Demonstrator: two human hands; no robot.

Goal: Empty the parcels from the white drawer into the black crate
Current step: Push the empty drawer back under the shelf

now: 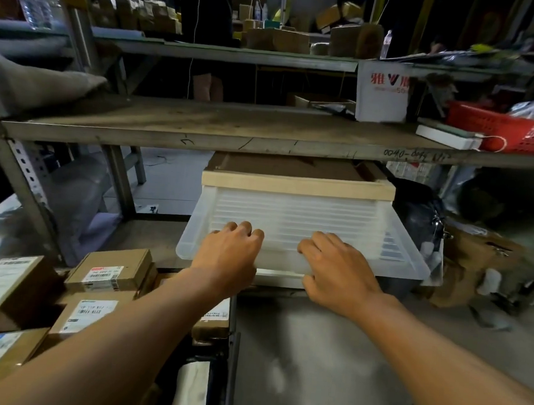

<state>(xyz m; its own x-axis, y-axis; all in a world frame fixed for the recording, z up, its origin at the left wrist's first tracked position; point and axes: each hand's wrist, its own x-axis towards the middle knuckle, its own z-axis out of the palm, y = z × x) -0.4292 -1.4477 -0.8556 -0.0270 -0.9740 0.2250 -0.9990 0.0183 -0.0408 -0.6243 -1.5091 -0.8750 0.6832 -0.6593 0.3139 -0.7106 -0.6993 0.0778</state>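
At the lower left, the cardboard parcels [106,274] lie heaped together, already out of the white drawer [302,224], though the black crate [230,343] shows only as a dark edge beside them, so I cannot tell how many sit inside it. The drawer, translucent and ribbed, stands pulled out under the shelf [220,134] and looks empty, so the step in hand seems to be sliding it home. To do that well, push with both hands evenly, keeping the front rim level so the drawer runs straight on its wooden-topped frame [297,185] and does not jam askew. The left hand [228,256] rests over the drawer's front rim, its fingers curled down inside the lip, gripping it. Just beside it, the right hand [337,268] lies on the same rim, fingers bent over the edge and thumb below, also holding the drawer. Neither hand carries a parcel.
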